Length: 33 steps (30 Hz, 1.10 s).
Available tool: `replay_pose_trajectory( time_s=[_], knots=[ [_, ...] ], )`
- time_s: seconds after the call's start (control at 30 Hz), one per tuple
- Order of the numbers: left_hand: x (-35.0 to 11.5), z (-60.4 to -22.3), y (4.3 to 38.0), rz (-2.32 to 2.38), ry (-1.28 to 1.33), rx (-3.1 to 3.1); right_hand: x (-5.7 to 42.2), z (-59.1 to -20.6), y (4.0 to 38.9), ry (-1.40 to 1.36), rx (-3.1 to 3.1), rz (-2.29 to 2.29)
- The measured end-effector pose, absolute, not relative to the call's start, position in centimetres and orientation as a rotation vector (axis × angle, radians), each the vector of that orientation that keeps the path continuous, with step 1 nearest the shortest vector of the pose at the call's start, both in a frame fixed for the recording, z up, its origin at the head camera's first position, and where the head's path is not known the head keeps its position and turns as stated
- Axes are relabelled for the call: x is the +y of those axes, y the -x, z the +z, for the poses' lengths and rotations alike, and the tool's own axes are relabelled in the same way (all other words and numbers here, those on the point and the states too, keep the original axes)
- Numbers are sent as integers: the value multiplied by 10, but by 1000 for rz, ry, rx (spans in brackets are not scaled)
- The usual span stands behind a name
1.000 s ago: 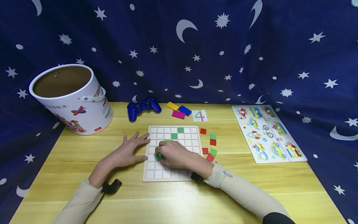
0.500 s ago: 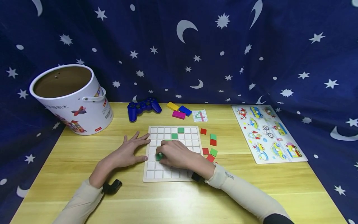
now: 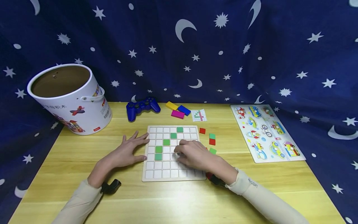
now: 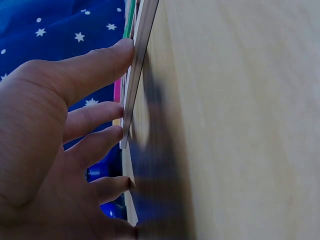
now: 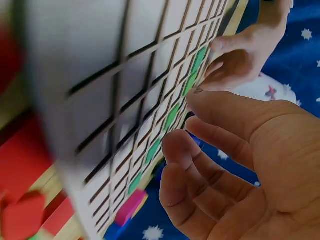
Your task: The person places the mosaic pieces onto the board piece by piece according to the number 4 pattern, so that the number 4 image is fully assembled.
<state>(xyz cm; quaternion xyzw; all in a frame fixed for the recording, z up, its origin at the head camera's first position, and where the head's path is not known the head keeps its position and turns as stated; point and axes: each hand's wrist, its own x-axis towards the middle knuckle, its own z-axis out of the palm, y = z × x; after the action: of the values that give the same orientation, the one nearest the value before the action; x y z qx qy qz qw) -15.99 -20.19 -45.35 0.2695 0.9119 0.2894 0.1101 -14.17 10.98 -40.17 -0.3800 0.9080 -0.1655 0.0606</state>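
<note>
A white grid board (image 3: 166,165) lies on the table, with several green square tiles (image 3: 158,156) set in its cells, running from the lower left up toward the top right. My left hand (image 3: 127,151) is spread at the board's left edge; in the left wrist view its thumb (image 4: 107,62) touches the rim. Over the right half of the board is my right hand (image 3: 194,154). Its fingers are loosely bent with nothing between them in the right wrist view. Right of the board are loose red tiles (image 3: 202,131) and green tiles (image 3: 212,136), some hidden by the right hand.
A small pattern card (image 3: 199,115) and yellow, blue and magenta blocks (image 3: 177,114) lie behind the board. A blue game controller (image 3: 142,107) and a white bucket (image 3: 92,118) stand to the back left. A vehicle puzzle board (image 3: 265,146) lies at the right.
My right hand has let go of the green tile at the lower left and moved right across the board, uncovering the green tiles there. The left hand has stayed in place.
</note>
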Motion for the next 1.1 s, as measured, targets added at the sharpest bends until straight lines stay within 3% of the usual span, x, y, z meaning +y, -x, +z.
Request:
replay_pose_trajectory(
  time_s=[0.43,1.1],
  knots=[
    [-202,-455,160,840,-798,2684,170,-403,141,1000,2866,-494],
    [-201,-454,161,858,-774,2662,225,-410,145,749,2922,-396]
  ],
)
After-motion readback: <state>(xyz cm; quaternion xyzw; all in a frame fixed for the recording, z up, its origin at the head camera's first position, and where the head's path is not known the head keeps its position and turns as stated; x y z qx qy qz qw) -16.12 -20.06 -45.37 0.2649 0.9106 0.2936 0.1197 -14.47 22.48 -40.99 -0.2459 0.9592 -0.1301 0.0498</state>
